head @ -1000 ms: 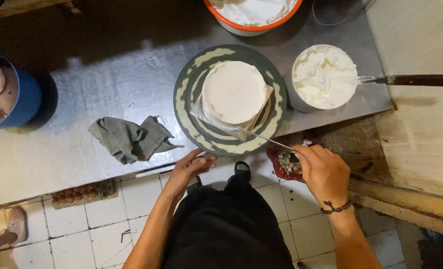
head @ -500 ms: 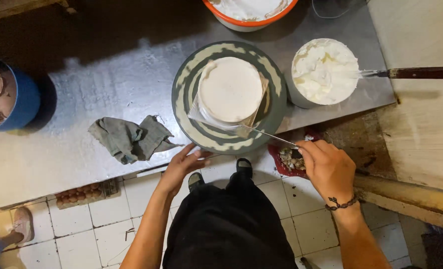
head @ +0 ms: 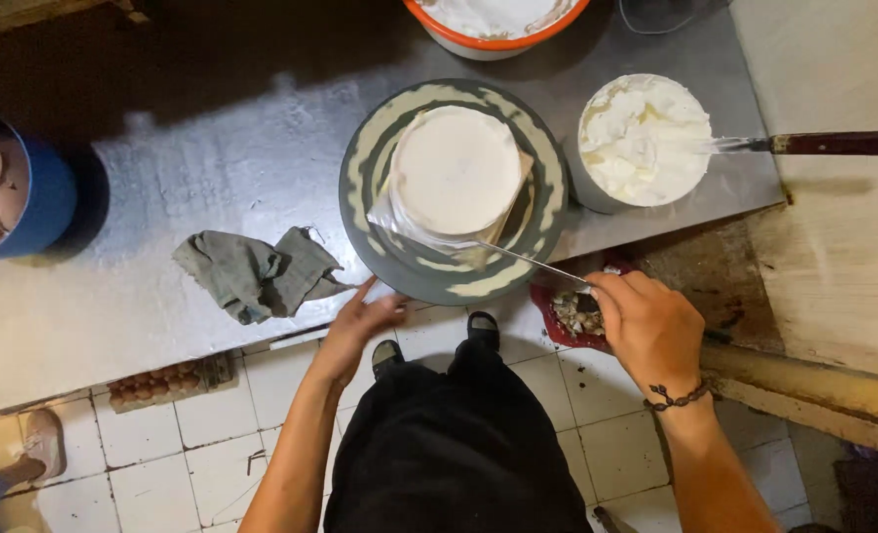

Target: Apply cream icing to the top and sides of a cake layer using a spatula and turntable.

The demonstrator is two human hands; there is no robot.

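Our right hand (head: 646, 321) is clenched around the handle of a long palette knife (head: 478, 247), low and to the right of the work, just off the table's front edge. From that grip the blade runs up and to the left, its long axis slanting across the near side of the white cake (head: 456, 170), with the flat of the blade laid against the cake's front wall. The cake sits in the middle of a grey turntable (head: 360, 188), straight ahead of us and a little left of the knife hand.

Our left hand (head: 365, 321) is open, fingers spread, its fingertips touching the turntable's near rim at the lower left; it grasps nothing. It is the nearer hand to the turntable, while the right reaches the cake only through the blade.

A crumpled grey cloth (head: 256, 271) lies just left of the left hand. A tub of white cream (head: 644, 138) stands to the right of the turntable, near the knife hand.
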